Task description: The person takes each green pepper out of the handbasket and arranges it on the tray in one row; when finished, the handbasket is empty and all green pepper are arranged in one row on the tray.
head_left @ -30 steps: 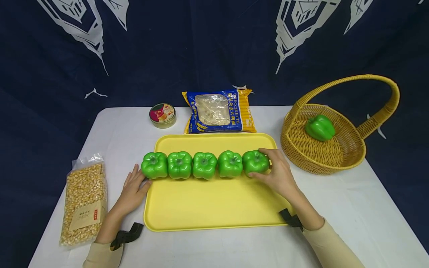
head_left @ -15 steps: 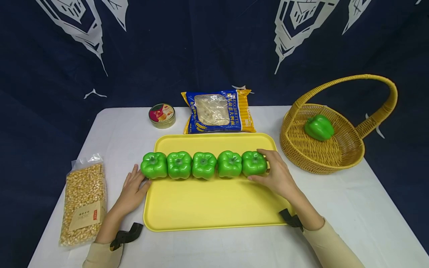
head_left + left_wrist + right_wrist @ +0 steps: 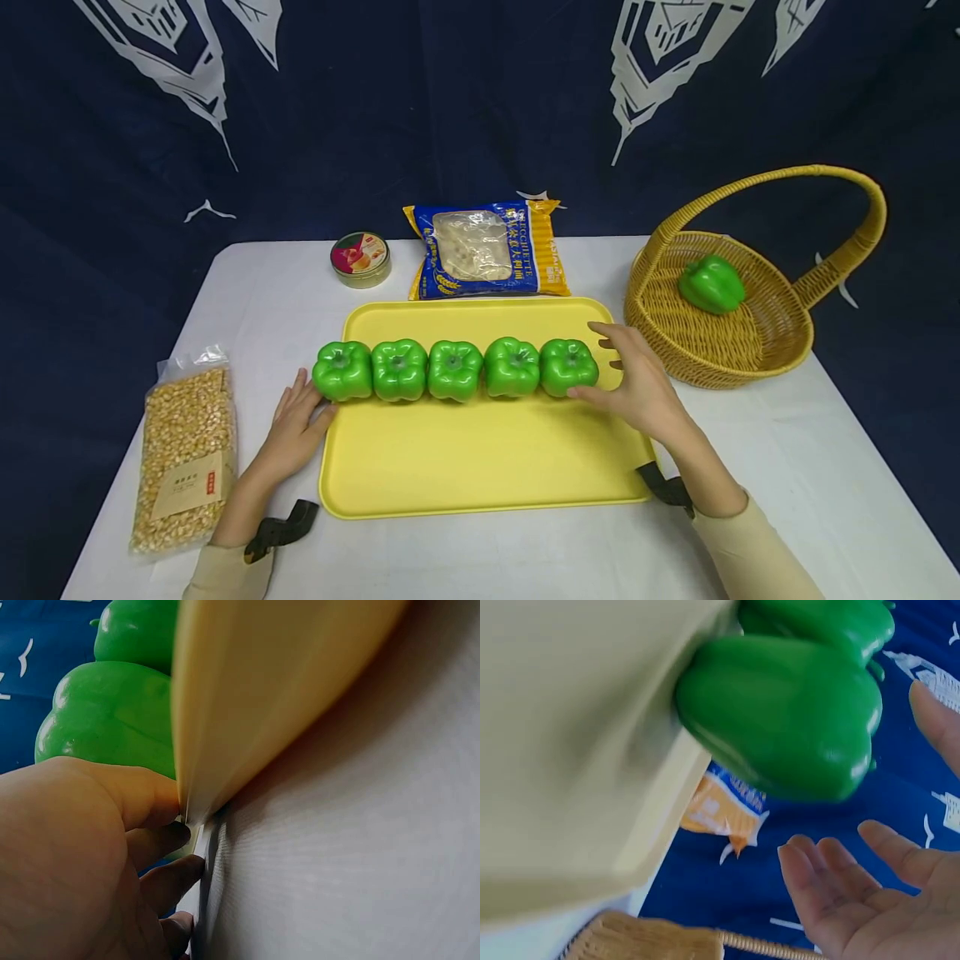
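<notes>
Several green bell peppers (image 3: pixel 455 370) stand in a row across a yellow tray (image 3: pixel 480 467). At the row's left end, my left hand (image 3: pixel 298 425) rests by the tray's edge, beside the end pepper (image 3: pixel 342 372). The left wrist view has that hand (image 3: pixel 67 855) with its thumb at the tray's rim and the pepper (image 3: pixel 112 716) just above. My right hand (image 3: pixel 637 385) is spread around the right side of the last pepper (image 3: pixel 569 367). In the right wrist view, thumb and fingers of the right hand (image 3: pixel 877 892) stand apart from the pepper (image 3: pixel 780 716), holding nothing.
A wicker basket (image 3: pixel 705 350) with a tall handle and one green bell pepper (image 3: pixel 712 285) inside stands at the right. Behind the tray are a small can (image 3: pixel 361 260) and a blue and yellow pasta bag (image 3: pixel 487 250). A bag of corn kernels (image 3: pixel 187 450) lies at the left.
My right hand has let go of the rightmost bell pepper and drawn back slightly to the right, its fingers opening. The left hand stays by the tray's left edge.
</notes>
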Motion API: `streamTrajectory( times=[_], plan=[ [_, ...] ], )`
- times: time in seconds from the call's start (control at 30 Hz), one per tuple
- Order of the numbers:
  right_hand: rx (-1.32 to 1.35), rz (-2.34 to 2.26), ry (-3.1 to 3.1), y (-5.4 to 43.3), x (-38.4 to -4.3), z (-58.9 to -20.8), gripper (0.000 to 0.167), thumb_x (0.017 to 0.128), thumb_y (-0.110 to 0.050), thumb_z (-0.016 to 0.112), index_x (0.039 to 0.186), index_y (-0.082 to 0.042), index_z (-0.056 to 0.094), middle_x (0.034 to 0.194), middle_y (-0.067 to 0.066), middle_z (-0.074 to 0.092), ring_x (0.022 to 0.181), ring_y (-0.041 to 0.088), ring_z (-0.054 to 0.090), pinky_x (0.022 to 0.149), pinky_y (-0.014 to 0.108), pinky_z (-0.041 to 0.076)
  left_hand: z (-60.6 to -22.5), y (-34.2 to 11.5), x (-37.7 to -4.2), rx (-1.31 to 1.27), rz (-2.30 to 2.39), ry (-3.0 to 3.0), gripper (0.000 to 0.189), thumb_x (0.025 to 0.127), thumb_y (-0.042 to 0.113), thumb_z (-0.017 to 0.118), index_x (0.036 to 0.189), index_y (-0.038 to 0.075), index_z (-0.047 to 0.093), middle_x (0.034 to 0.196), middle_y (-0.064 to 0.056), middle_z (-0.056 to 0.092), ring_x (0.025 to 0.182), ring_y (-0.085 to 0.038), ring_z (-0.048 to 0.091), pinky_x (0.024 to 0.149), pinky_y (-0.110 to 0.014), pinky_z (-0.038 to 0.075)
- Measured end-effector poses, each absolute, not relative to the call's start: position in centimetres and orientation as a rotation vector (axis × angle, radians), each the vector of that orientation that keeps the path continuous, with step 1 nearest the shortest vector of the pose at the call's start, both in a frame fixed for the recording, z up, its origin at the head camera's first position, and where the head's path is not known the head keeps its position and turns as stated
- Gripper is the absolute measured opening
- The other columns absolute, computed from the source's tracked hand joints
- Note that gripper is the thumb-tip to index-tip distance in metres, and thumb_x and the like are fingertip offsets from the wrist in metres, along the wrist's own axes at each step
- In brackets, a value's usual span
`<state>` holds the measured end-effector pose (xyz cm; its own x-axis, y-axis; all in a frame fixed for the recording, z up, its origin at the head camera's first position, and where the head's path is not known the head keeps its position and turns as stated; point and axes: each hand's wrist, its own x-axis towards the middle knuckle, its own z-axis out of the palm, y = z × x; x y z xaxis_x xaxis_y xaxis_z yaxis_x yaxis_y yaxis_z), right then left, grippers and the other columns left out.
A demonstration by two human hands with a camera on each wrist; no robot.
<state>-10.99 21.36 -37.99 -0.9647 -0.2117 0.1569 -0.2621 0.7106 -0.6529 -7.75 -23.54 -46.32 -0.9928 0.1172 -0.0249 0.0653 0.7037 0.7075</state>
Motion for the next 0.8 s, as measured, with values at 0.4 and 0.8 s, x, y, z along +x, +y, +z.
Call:
streamTrajectory(
  times=[0.4,0.8],
  plan=[
    [0.180,1.105,-2.622,27.6,-12.4,-36.0,0.071,0.075,-0.008,0.085,0.137,0.000,0.051,0.129,0.015,0.052,0.115,0.015,0.053,0.085,-0.002,0.039,-46.5,-23.6,-7.9,0.138,1.174,2.824,0.054,0.103,0.018,0.044,0.149,-0.007,0.031,0.155,-0.033,0.023,0.151,-0.042,-0.003,0.119,-0.060,-0.007],
    [-0.364,0.958,-2.563,36.5,-15.9,-34.2,0.072,0.085,-0.030,0.076,0.148,-0.017,0.043,0.137,-0.005,0.045,0.121,0.004,0.048,0.086,0.006,0.040,-46.4,-23.6,-7.8,0.148,1.174,2.833,0.053,0.103,0.018,0.044,0.149,-0.007,0.032,0.155,-0.032,0.025,0.151,-0.043,-0.002,0.119,-0.061,-0.005]
  ],
)
